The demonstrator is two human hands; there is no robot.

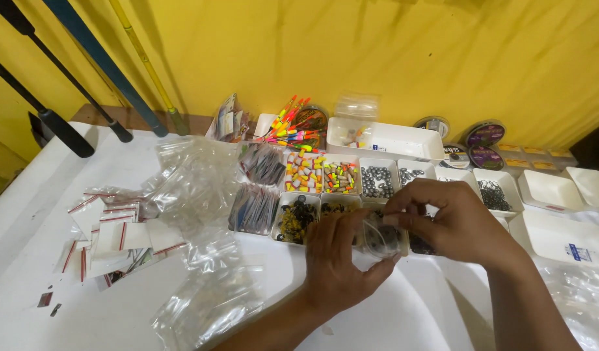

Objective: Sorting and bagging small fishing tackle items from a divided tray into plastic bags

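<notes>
A small clear plastic zip bag with dark bits inside (380,238) sits pinched between both hands over the white tray compartments (297,197); the left hand (342,260) grips its lower edge, fingers closed; the right hand (452,221) pinches the top from the right, fingers narrow; red-striped white packets (117,234) lie well left; round dark-labelled spools (485,135) stand behind.

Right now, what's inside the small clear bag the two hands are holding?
The clear bag sits between the left hand and right hand. Small dark pieces show through the plastic. Fingers cover the bag's edges, so what the pieces are and how many cannot be told.
</notes>
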